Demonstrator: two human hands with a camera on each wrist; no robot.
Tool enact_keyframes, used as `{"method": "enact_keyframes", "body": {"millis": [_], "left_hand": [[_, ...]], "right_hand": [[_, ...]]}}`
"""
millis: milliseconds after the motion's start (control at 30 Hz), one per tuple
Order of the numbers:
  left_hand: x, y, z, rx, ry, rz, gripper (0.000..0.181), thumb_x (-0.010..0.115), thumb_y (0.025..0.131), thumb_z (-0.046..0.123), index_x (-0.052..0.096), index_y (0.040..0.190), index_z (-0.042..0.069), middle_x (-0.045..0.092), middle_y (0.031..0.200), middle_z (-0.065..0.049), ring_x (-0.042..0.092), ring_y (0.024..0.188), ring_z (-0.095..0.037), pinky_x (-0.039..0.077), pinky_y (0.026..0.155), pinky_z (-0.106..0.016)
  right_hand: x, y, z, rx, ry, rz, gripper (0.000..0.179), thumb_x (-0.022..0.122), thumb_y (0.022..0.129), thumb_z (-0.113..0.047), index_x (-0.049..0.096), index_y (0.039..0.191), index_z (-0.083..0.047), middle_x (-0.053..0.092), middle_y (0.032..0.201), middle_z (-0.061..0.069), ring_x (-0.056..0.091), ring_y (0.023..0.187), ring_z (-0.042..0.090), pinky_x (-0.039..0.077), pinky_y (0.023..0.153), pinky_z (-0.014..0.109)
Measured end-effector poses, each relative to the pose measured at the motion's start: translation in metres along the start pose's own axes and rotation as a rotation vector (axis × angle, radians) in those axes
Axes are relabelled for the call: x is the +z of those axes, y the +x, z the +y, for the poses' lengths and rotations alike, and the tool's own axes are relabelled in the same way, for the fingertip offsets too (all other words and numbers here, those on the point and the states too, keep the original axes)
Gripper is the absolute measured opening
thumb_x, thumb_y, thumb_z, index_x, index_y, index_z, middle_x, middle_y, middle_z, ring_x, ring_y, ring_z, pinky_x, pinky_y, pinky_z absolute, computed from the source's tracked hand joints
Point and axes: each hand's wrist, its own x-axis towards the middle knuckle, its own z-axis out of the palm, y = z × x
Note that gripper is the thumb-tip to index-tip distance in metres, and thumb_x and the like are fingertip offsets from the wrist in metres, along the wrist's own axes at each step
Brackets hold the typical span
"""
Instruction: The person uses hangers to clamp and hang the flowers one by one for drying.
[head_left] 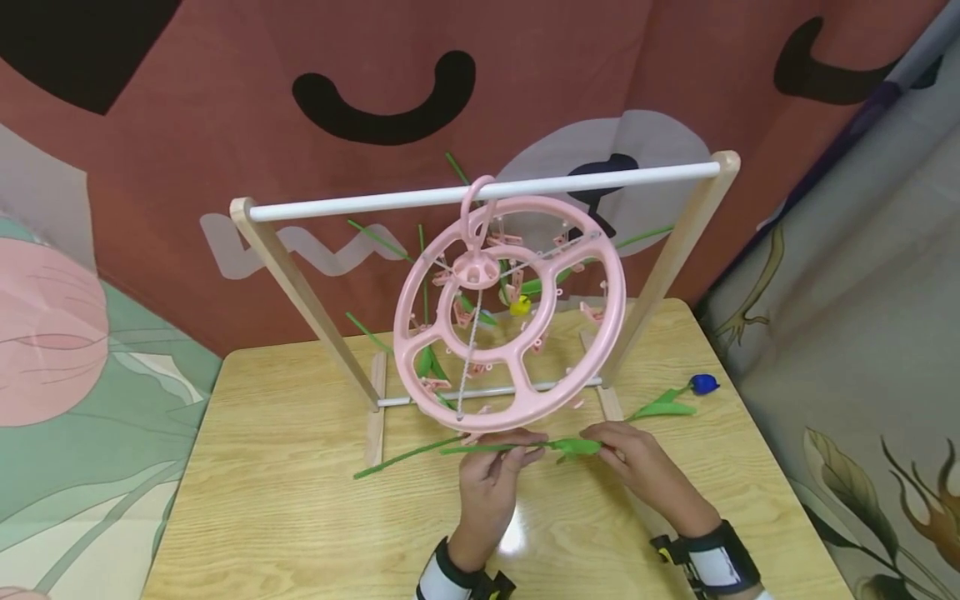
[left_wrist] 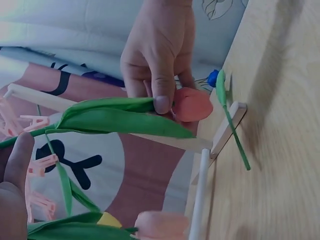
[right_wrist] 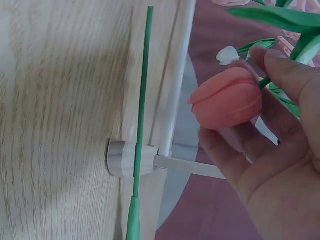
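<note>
An artificial tulip with a coral head (right_wrist: 227, 100) and green leaves (left_wrist: 115, 120) lies sideways between the two hands, below the front rim of a pink round clip hanger (head_left: 510, 408). My left hand (head_left: 487, 483) pinches its stem between thumb and fingers. With thumb and fingertips, my right hand (head_left: 648, 462) holds the stem just under the head, seen closely in the right wrist view. In the head view that coral head is hidden by the right hand. Small pink clips (head_left: 592, 312) hang around the hanger, several with tulips in them.
The hanger hooks over a white bar (head_left: 375, 200) on a wooden-legged rack (head_left: 660, 258). A blue tulip (head_left: 703, 384) lies on the wooden table (head_left: 285, 517) at the right. A yellow tulip (head_left: 520, 306) and a pale peach one (left_wrist: 160, 225) hang head down. Printed cloth (head_left: 337, 158) stands behind.
</note>
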Motion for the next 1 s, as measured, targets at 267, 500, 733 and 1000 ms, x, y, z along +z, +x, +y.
{"method": "enact_keyframes", "body": {"millis": [267, 500, 733, 1000], "left_hand": [[-0.002, -0.001, 0.003, -0.048, 0.025, 0.008, 0.039, 0.062, 0.086, -0.025, 0.06, 0.124, -0.017, 0.067, 0.114, -0.037, 0.072, 0.113, -0.03, 0.063, 0.091, -0.045], [0.0, -0.012, -0.01, -0.208, 0.066, -0.085, 0.053, 0.071, 0.084, -0.019, 0.059, 0.135, -0.009, 0.066, 0.129, -0.028, 0.068, 0.121, -0.028, 0.058, 0.099, -0.051], [0.007, -0.016, -0.018, -0.222, 0.032, -0.068, 0.037, 0.067, 0.087, -0.02, 0.066, 0.123, -0.012, 0.07, 0.119, -0.029, 0.071, 0.114, -0.03, 0.062, 0.095, -0.039], [0.004, -0.016, -0.02, -0.184, 0.062, -0.031, 0.028, 0.062, 0.09, -0.02, 0.07, 0.115, -0.01, 0.072, 0.107, -0.029, 0.073, 0.1, -0.031, 0.065, 0.082, -0.035]], "right_hand": [[0.002, 0.001, -0.005, -0.026, 0.114, -0.003, 0.028, 0.078, 0.086, -0.002, 0.078, 0.108, -0.02, 0.078, 0.11, -0.005, 0.074, 0.102, 0.016, 0.063, 0.088, 0.037], [0.005, 0.007, -0.02, -0.095, 0.18, 0.011, 0.03, 0.077, 0.087, -0.001, 0.077, 0.11, -0.019, 0.078, 0.111, -0.003, 0.074, 0.102, 0.018, 0.062, 0.088, 0.032], [0.01, 0.016, -0.033, -0.16, 0.239, 0.008, 0.026, 0.076, 0.089, 0.0, 0.076, 0.108, -0.019, 0.076, 0.11, -0.004, 0.073, 0.1, 0.014, 0.062, 0.085, 0.025], [-0.01, 0.027, -0.046, -0.083, 0.079, -0.017, 0.06, 0.085, 0.083, -0.012, 0.062, 0.139, -0.012, 0.061, 0.143, 0.006, 0.053, 0.136, 0.032, 0.05, 0.108, 0.06]]}}
